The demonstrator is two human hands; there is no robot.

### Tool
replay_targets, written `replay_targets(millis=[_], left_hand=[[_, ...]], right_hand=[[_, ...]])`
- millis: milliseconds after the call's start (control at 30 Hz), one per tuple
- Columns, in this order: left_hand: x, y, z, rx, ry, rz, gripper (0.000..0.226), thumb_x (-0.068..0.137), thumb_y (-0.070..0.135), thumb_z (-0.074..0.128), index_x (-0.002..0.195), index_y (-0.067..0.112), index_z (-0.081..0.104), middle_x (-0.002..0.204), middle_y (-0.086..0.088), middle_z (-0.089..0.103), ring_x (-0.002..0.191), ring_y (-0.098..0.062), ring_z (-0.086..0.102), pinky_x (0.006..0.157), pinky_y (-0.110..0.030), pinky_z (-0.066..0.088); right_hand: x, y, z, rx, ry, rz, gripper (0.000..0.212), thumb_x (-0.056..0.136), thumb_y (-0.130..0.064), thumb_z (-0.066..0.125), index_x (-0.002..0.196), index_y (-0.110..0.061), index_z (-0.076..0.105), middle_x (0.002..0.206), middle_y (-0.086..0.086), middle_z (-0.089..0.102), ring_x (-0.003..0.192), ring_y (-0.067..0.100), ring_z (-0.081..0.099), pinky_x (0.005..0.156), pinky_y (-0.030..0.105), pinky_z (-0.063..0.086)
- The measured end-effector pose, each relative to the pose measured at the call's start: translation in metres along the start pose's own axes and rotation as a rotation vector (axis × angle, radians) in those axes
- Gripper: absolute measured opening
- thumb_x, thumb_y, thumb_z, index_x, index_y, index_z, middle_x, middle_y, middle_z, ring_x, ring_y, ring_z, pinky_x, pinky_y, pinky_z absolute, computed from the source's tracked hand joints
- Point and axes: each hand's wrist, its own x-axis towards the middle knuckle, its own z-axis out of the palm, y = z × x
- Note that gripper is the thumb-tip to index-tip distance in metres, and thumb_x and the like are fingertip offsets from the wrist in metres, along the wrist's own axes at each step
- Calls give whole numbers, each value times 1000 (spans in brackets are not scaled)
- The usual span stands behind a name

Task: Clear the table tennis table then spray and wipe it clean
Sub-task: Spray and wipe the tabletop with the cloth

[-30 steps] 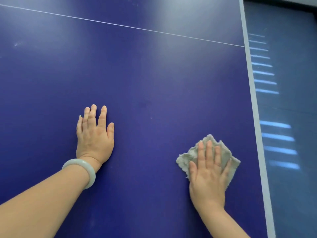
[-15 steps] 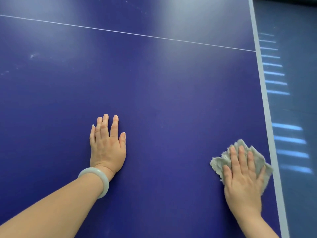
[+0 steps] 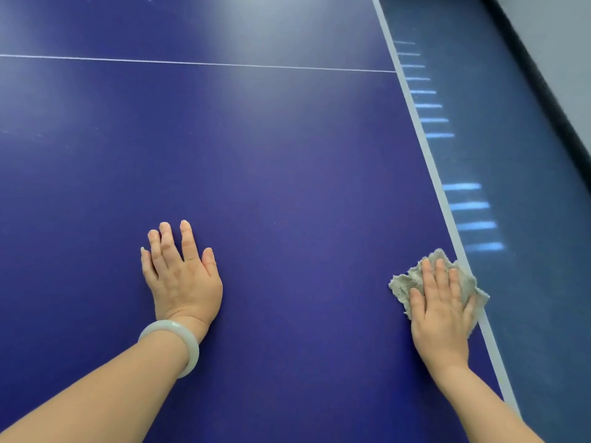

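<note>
The dark blue table tennis table fills most of the view, with a thin white centre line across its far part. My right hand lies flat, palm down, pressing a crumpled grey cloth onto the table at its right white edge stripe; the cloth's corner overlaps the stripe. My left hand rests flat on the table, fingers spread, holding nothing. A pale jade bangle sits on the left wrist.
The table's white edge stripe runs diagonally down the right side. Beyond it lies dark blue-grey floor with bright light stripes, and a dark skirting with a pale wall at the top right.
My right hand has slid the cloth rightwards across the table to the white edge stripe. My left hand has stayed flat on the table.
</note>
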Motion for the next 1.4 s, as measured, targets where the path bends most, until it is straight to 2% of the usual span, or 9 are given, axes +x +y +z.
replay_targets(millis=[133, 367, 567, 733, 833, 967, 1067, 1200, 1400], left_hand=[[-1, 0, -2, -32, -18, 14, 61, 101, 34, 35, 154, 10, 19, 159, -20, 15, 149, -35, 7, 121, -51, 5], [0, -6, -9, -151, -53, 55, 63, 100, 36, 37, 155, 13, 18, 162, -16, 8, 150, -31, 1, 122, -47, 0], [1, -22, -22, -378, -159, 130, 56, 103, 31, 37, 155, 19, 20, 164, -8, -1, 150, -23, -11, 120, -36, -13], [6, -79, -52, -803, -353, 165, 51, 102, 11, 41, 151, 21, 32, 160, 11, 18, 148, -4, 5, 121, -25, 7], [5, -135, -64, -626, -220, 228, 49, 100, 9, 43, 149, 18, 38, 157, 7, 26, 147, -6, 15, 117, -21, 14], [23, -206, -71, -419, -76, 87, 48, 98, 8, 48, 146, 7, 41, 156, -7, 29, 148, -21, 19, 119, -37, 21], [46, -242, -72, -265, -51, -92, 55, 99, 18, 48, 149, 0, 31, 158, -19, 21, 149, -31, 13, 120, -46, 18], [66, -261, -69, -186, -58, -229, 63, 102, 31, 41, 151, -1, 21, 159, -22, 14, 149, -35, 6, 122, -46, 9], [70, -257, -55, -135, 43, -296, 64, 99, 37, 40, 150, 2, 27, 158, -19, 21, 149, -32, 10, 122, -46, 8]], right_hand=[[-51, -57, 12, 4, 34, 92, 63, 95, -45, 13, 155, -27, 14, 163, -5, 5, 151, 16, 0, 120, 52, 2], [-100, -158, 38, -81, -49, -731, 57, 101, -40, 32, 156, -26, 20, 163, -5, 14, 151, 18, 11, 116, 53, 11], [-94, -144, 32, -59, 22, 55, 65, 94, -46, 7, 155, -24, 13, 163, -1, 9, 151, 19, 5, 120, 53, 8], [-144, -249, 49, -102, -21, -249, 62, 97, -41, 16, 154, -16, 23, 162, 5, 18, 150, 26, 15, 117, 57, 18], [-156, -284, 57, -92, -67, -470, 59, 98, -38, 23, 153, -18, 28, 161, 3, 23, 149, 25, 18, 114, 55, 20], [-133, -277, 58, -147, -106, -609, 58, 99, -41, 18, 155, -25, 16, 163, -5, 11, 151, 17, 4, 118, 51, 11], [-98, -276, 52, -147, -88, -321, 56, 100, -43, 3, 153, -28, -9, 162, -8, -11, 149, 14, -15, 121, 50, 0], [-91, -325, 50, -41, -39, 20, 58, 102, -42, 12, 147, -28, -21, 163, -2, -14, 150, 19, -14, 119, 53, -3], [-122, -369, 64, -61, -121, -950, 59, 100, -42, 33, 155, -27, 20, 163, -6, 16, 151, 16, 11, 116, 49, 14]])
